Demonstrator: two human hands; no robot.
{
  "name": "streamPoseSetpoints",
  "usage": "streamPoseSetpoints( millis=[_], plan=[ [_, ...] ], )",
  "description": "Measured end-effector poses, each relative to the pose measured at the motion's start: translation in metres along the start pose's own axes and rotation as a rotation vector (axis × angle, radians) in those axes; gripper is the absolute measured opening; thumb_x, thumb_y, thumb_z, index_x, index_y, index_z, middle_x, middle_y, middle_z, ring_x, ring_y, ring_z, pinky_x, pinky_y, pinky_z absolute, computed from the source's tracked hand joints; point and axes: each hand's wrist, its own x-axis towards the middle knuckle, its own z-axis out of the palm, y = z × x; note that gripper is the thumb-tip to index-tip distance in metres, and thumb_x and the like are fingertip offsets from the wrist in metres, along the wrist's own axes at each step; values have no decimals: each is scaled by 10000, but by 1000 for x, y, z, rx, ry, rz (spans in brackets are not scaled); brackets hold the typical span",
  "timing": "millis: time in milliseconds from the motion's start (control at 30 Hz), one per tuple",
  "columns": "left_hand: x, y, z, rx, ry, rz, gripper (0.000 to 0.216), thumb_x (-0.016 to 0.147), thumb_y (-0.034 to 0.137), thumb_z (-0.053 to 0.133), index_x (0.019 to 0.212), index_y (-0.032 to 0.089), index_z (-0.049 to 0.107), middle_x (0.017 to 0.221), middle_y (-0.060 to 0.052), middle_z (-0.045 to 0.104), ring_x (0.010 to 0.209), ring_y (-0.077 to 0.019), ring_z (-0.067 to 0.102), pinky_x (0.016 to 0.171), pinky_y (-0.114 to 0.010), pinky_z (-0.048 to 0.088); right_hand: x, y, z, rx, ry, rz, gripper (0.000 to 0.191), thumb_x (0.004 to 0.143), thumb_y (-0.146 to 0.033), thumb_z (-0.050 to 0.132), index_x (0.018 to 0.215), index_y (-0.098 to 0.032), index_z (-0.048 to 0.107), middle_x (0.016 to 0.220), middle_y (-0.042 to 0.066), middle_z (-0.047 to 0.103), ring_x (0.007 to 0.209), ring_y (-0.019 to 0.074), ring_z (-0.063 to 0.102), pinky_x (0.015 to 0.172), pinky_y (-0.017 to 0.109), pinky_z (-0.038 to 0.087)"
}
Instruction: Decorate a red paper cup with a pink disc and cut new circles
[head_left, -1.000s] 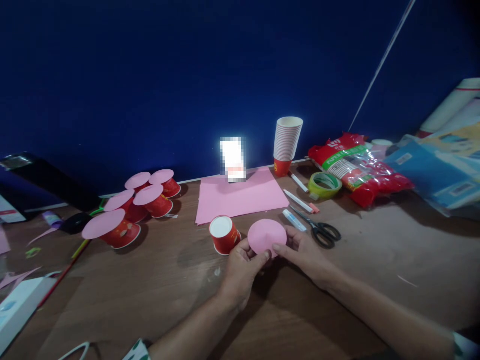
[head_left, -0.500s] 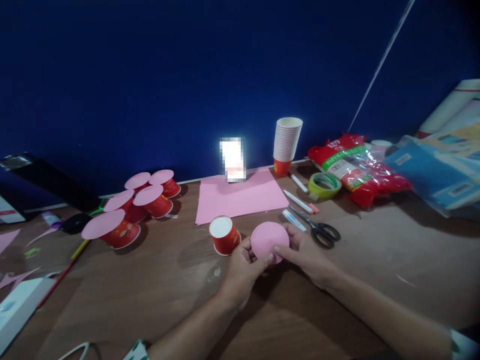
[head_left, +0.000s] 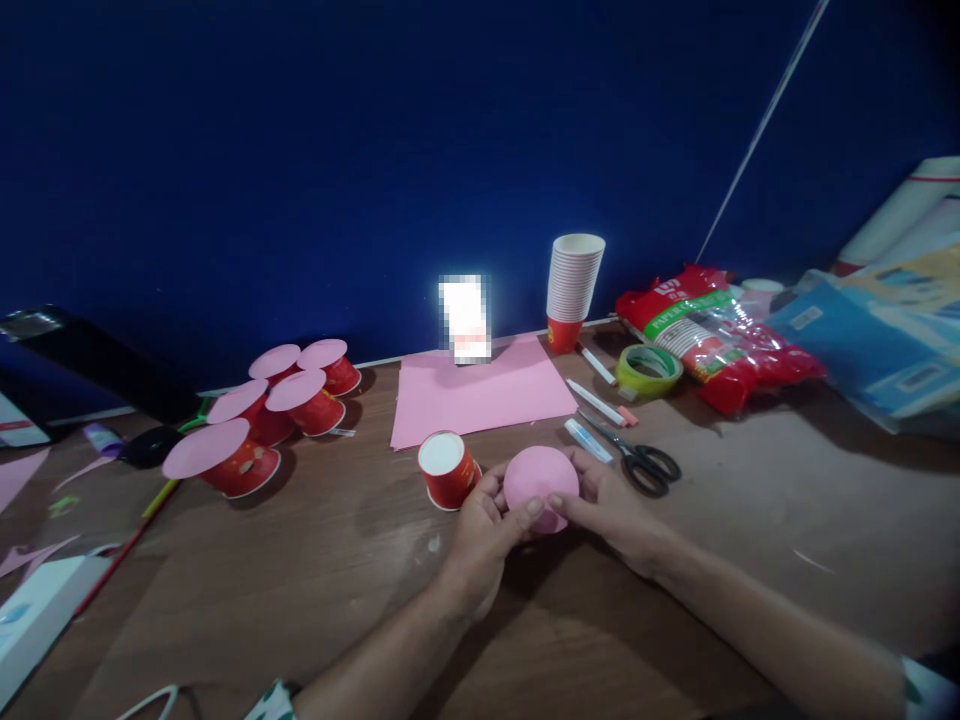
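One pink disc [head_left: 541, 478] sat between left hand [head_left: 480, 540] and right hand [head_left: 616, 508] over the table [head_left: 337, 580], well out from its back edge. Both thumbs pinched the disc's near rim against partly hidden fingers. An upturned cup [head_left: 454, 482] stood just beside the left hand. Shaping the disc seemed the step; the next move probably called for a light pinch.

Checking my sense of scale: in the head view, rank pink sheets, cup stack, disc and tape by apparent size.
1. Pink sheets
2. Cup stack and disc, unranked: they look alike in area, and the disc is nearer the camera
3. Tape
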Motion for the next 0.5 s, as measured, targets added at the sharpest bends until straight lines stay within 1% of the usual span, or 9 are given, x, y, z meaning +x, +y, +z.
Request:
streamPoseSetpoints(
  millis=[100,200,267,367,433,500],
  plan=[
    [1,-1,0,-27,34,18,649,636,259,829,1196,142,522,1005,-105,689,827,-175,655,710,-256,530,-2,1,0,-57,-50,-15,434,715,-341,731,1070,-188,534,1016,55,654,930,210,618,812,337,509],
    [2,-2,0,-47,59,13,652,620,248,837,1176,146,512,942,-80,698,774,-157,656,695,-244,526,-3,2,-1,-118,-65,-37,438,753,-357,698,1121,-185,531,1082,73,638,993,229,600,834,351,506],
    [2,-2,-1,-69,78,13,649,628,246,832,1175,159,493,937,-66,697,757,-150,658,683,-240,528,-4,3,-2,-129,-87,-42,470,764,-353,687,1166,-183,514,1124,86,624,1038,243,585,868,371,495],
    [3,-4,-1,-89,87,30,630,655,227,814,1181,168,471,952,-63,692,758,-146,659,676,-236,530,-4,2,-1,-126,-110,-55,528,744,-319,702,1208,-190,487,1179,97,599,1091,257,562,918,397,472],
    [3,-5,-1,-91,87,45,637,668,203,801,1202,166,457,970,-70,688,789,-152,659,696,-245,536,-3,1,1,-101,-106,-47,516,731,-307,707,1182,-194,485,1179,97,598,1097,256,562,921,397,467],
    [3,-6,-1,-88,85,61,666,669,175,795,1233,163,441,1012,-83,680,831,-162,655,723,-264,540,-3,-1,2,-60,-96,-26,470,721,-310,710,1120,-195,489,1135,91,618,1065,247,581,907,391,470]
  ],
)
